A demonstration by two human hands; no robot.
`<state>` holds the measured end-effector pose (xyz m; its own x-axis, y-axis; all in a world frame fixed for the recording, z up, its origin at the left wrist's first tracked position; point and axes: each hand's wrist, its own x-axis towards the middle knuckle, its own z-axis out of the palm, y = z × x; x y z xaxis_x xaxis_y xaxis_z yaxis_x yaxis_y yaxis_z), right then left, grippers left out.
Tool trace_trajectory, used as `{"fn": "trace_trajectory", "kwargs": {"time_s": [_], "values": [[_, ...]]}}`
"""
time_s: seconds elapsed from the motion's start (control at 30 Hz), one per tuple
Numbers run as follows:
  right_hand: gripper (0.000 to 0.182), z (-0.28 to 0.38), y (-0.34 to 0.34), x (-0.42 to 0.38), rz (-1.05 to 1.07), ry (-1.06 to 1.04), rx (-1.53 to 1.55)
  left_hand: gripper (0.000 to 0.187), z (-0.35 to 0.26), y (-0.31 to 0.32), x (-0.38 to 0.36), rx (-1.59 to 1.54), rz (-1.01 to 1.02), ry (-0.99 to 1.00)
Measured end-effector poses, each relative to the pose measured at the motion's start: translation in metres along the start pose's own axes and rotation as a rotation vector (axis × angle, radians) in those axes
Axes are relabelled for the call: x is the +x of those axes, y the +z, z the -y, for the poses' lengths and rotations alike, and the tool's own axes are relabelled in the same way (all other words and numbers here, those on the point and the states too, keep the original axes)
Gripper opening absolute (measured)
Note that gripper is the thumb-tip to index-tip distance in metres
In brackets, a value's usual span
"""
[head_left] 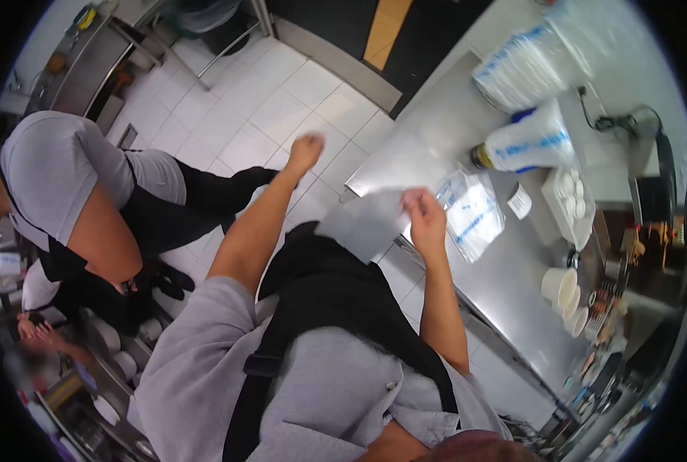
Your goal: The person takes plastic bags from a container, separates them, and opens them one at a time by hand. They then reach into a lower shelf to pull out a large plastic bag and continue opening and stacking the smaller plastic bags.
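Beside the steel counter [505,300], a grey sheet [362,223] is gripped in the right hand [424,215].

At far left, a co-worker [58,154] in a grey shirt has their head mostly lost at the view's dark rim. Over the tiled floor [282,115], the left hand [307,152] looks loosely curled; blur hides the fingertips, so whether they hold anything cannot be told. Between the hands, the grey sheet slants across the front of the black apron [312,277], its free end pointing left; its long axis is hard to judge. The right thumb and fingers close on its right edge, their tips smeared. Just beyond, a clear packet [473,215] lies on the counter.
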<state>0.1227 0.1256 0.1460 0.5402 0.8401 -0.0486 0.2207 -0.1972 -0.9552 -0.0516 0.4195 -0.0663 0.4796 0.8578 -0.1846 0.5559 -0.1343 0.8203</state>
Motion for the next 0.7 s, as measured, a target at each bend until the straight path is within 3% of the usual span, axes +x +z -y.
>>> {"fn": "trace_trajectory", "kwargs": {"time_s": [0.07, 0.17, 0.2, 0.23, 0.27, 0.3, 0.33, 0.37, 0.4, 0.47, 0.5, 0.6, 0.7], "values": [[0.018, -0.004, 0.01, 0.062, -0.082, 0.015, 0.111, 0.035, -0.108, -0.022, 0.049, -0.406, -0.027, 0.09], [0.018, -0.027, 0.025, 0.137, -0.147, 0.0, 0.0, 0.033, -0.23, -0.043, 0.131, -0.53, -0.056, 0.416], [0.018, -0.037, 0.03, 0.153, -0.182, -0.002, -0.101, 0.034, -0.273, -0.065, 0.145, -0.402, 0.023, 0.376], [0.018, -0.048, 0.034, 0.168, -0.217, -0.003, -0.206, 0.034, -0.298, -0.06, 0.171, -0.558, -0.036, 0.476], [0.017, -0.059, 0.041, 0.185, -0.254, -0.007, -0.311, 0.041, -0.327, -0.068, 0.19, -0.58, 0.117, 0.428], [0.014, -0.07, 0.047, 0.197, -0.269, -0.091, -0.424, 0.035, -0.338, -0.054, 0.233, -0.755, 0.086, 0.78], [0.013, -0.071, 0.054, 0.211, -0.229, -0.137, -0.534, 0.033, -0.356, -0.041, 0.268, -0.822, 0.149, 0.829], [0.012, -0.066, 0.061, 0.226, -0.186, -0.183, -0.644, 0.034, -0.373, -0.05, 0.275, -0.85, 0.094, 0.883], [0.011, -0.062, 0.067, 0.239, -0.142, -0.229, -0.749, 0.036, -0.387, -0.053, 0.298, -0.605, -0.036, 0.984], [0.009, -0.067, 0.072, 0.261, -0.115, -0.177, -0.771, 0.046, -0.404, -0.054, 0.324, -0.608, 0.018, 0.796], [0.008, -0.071, 0.071, 0.268, -0.107, -0.145, -0.804, 0.045, -0.414, 0.0, 0.368, -0.678, -0.283, 0.907], [0.007, -0.069, 0.075, 0.279, -0.084, -0.091, -0.898, 0.06, -0.434, 0.055, 0.43, -0.392, 0.093, 0.739], [0.011, -0.066, 0.076, 0.284, -0.05, 0.006, -0.936, 0.056, -0.435, 0.074, 0.455, -0.307, 0.383, 0.805]]}}
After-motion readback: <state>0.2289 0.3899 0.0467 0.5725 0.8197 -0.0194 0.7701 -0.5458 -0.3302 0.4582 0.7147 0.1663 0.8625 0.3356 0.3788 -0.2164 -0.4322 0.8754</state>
